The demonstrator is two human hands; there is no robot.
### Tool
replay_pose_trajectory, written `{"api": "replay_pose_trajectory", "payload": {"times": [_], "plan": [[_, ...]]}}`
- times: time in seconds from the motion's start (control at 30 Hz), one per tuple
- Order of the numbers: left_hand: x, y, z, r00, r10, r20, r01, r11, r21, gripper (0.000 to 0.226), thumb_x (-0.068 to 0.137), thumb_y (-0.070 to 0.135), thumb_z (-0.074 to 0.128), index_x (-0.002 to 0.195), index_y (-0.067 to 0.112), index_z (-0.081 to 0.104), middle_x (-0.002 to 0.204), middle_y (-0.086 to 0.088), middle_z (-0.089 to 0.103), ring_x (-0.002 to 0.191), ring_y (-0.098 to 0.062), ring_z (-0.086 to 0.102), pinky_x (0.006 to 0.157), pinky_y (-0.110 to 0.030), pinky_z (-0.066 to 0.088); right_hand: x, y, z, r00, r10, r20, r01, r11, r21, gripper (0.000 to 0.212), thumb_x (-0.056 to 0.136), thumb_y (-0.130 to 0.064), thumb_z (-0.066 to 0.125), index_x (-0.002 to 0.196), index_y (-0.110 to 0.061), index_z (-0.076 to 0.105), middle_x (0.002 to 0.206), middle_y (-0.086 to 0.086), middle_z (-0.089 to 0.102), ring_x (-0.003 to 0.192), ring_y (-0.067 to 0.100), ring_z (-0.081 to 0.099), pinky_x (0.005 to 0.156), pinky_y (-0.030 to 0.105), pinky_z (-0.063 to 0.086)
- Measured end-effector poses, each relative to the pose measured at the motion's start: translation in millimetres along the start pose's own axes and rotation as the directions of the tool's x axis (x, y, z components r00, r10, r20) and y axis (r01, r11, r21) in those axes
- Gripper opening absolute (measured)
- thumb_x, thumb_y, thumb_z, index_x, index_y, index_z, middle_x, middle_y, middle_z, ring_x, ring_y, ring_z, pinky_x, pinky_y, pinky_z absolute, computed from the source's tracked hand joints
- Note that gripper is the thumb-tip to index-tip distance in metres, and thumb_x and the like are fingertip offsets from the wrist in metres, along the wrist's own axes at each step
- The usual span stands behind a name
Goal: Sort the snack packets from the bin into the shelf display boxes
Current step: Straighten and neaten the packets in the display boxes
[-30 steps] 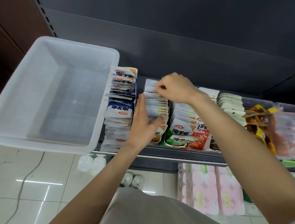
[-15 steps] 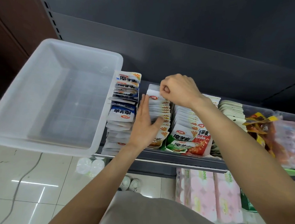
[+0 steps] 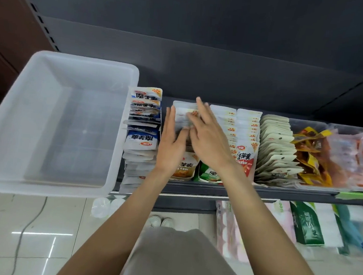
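Observation:
A white plastic bin (image 3: 14, 105) sits at the left end of the shelf with nothing visible inside it. Beside it stand rows of snack packets: a blue-and-white row (image 3: 142, 138), an orange-labelled row (image 3: 183, 166) and a red-and-green row (image 3: 244, 143). My left hand (image 3: 172, 143) lies flat with straight fingers against the left side of the orange-labelled row. My right hand (image 3: 209, 139) is spread open over the top of the same row, fingers straight and slightly blurred. Neither hand holds a packet.
Further right are a cream packet row (image 3: 276, 150) and clear display boxes with yellow-orange snacks (image 3: 310, 157) and pink packets (image 3: 354, 157). Below the shelf edge (image 3: 259, 190) lie pink tissue packs (image 3: 231, 229) and a green box (image 3: 306, 225). A cable (image 3: 25, 229) runs over the tiled floor.
My right hand has opened from a curled pinch at the back of the row and now lies spread over the packets. My left hand stays against the row's side. The view has shifted slightly.

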State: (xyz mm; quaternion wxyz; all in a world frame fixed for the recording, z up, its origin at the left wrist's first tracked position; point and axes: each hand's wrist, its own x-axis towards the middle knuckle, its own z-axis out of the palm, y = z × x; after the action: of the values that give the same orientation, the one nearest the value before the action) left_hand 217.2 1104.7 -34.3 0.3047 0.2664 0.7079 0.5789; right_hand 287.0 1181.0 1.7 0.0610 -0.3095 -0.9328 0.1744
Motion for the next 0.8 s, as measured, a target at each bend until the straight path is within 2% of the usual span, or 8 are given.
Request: {"api": "replay_pose_trajectory", "payload": {"times": [0.1,0.2,0.27,0.33,0.4,0.5,0.63,0.8], "plan": [[0.5,3.8,0.3,1.000,-0.025,0.006,0.025,0.999,-0.041,0.057,0.101,0.026,0.036,0.151,0.030,0.007,0.158,0.014,0.007,0.140,0.002,0.008,0.113,-0.023,0.012,2.8,-2.5,-2.2,0.996,0.031,-0.085,-0.021,0.994,0.110,0.053,0.101,-0.018,0.033,0.151,-0.015,0.016,0.160,-0.006,-0.002,0.146,0.009,0.006,0.112,0.021,0.020],[0.4,7.4,1.1,0.999,-0.046,-0.009,0.045,0.995,-0.088,0.054,0.102,0.028,0.033,0.150,0.031,0.007,0.158,0.012,0.009,0.132,0.008,0.008,0.115,-0.025,0.013,7.9,-2.7,2.8,0.999,-0.011,0.031,0.015,0.993,-0.121,0.053,0.103,-0.023,0.023,0.151,-0.013,0.005,0.160,0.000,-0.005,0.146,0.012,-0.006,0.119,0.029,0.001],[0.8,5.6,0.6,0.999,-0.051,-0.005,0.051,0.994,-0.095,0.052,0.103,0.029,0.032,0.150,0.029,0.010,0.157,0.011,0.010,0.133,0.008,0.008,0.117,-0.027,0.012,7.4,-0.6,6.4,0.994,0.007,0.105,0.011,0.985,-0.170,0.052,0.104,-0.027,0.019,0.151,-0.012,0.005,0.160,0.001,-0.004,0.146,0.012,-0.008,0.119,0.029,-0.002],[1.5,3.5,0.3,0.999,-0.051,-0.002,0.051,0.994,-0.098,0.051,0.103,0.031,0.031,0.151,0.027,0.013,0.157,0.012,0.014,0.139,0.003,0.012,0.117,-0.026,0.014,3.1,-0.8,5.2,0.995,0.014,0.098,-0.005,0.996,-0.091,0.052,0.104,-0.029,0.019,0.151,-0.012,0.006,0.160,0.000,-0.003,0.146,0.010,-0.006,0.118,0.026,-0.002],[2.4,3.3,0.5,0.998,-0.064,0.001,0.064,0.993,-0.100,0.050,0.102,0.032,0.032,0.150,0.028,0.015,0.156,0.011,0.017,0.142,-0.004,0.016,0.116,-0.027,0.017,0.2,-3.9,1.2,0.997,0.060,0.051,-0.064,0.994,0.091,0.053,0.104,-0.028,0.023,0.152,-0.015,0.006,0.160,-0.002,-0.002,0.145,0.007,-0.004,0.112,0.018,0.000],[4.7,6.4,0.5,0.998,-0.070,0.003,0.069,0.993,-0.099,0.050,0.102,0.033,0.031,0.150,0.030,0.014,0.156,0.014,0.015,0.142,-0.003,0.015,0.114,-0.024,0.015,9.4,-8.3,-0.5,0.980,0.188,0.062,-0.198,0.904,0.380,0.056,0.103,-0.023,0.028,0.152,-0.019,0.002,0.160,-0.004,-0.004,0.145,0.006,-0.002,0.104,0.014,0.005],[13.3,9.5,0.0,0.994,-0.105,0.030,0.108,0.984,-0.143,0.050,0.103,0.031,0.029,0.150,0.032,0.011,0.157,0.014,0.011,0.141,-0.002,0.013,0.112,-0.023,0.014,23.1,-13.4,5.9,0.955,0.241,0.170,-0.295,0.817,0.496,0.056,0.103,-0.025,0.028,0.152,-0.019,0.001,0.159,-0.001,-0.011,0.146,0.011,-0.005,0.111,0.022,0.002],[11.6,8.4,-2.7,0.989,-0.136,0.063,0.147,0.956,-0.254,0.051,0.103,0.032,0.026,0.150,0.032,0.007,0.158,0.013,0.009,0.142,-0.005,0.013,0.117,-0.030,0.013,21.5,-12.0,11.9,0.952,0.243,0.188,-0.307,0.766,0.564,0.057,0.103,-0.029,0.031,0.152,-0.019,0.004,0.159,-0.004,-0.008,0.145,0.009,-0.004,0.114,0.026,0.002]]}}
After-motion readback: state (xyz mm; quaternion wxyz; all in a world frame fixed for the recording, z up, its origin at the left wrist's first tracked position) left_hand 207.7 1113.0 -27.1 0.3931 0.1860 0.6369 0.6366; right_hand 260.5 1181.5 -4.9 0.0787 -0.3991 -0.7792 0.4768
